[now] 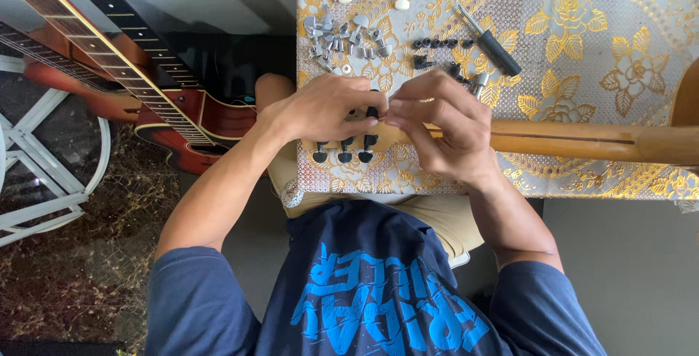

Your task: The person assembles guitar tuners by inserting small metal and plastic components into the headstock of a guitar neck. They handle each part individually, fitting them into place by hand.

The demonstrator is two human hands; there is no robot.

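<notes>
Three black tuning pegs (344, 154) hang under the pale wooden guitar headstock (397, 132); left hand (320, 108) presses it, right hand (444, 127) pinches something hidden; one black-handled screwdriver (489, 41) lies nearby.

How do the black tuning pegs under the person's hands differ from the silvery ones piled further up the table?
The black tuning pegs are dark and sit in a row along the edge of the guitar headstock; the silver tuning pegs are shiny and lie loose in a jumbled heap on the gold floral tablecloth. The left hand and right hand work at the black ones; nobody touches the silver ones.
</notes>
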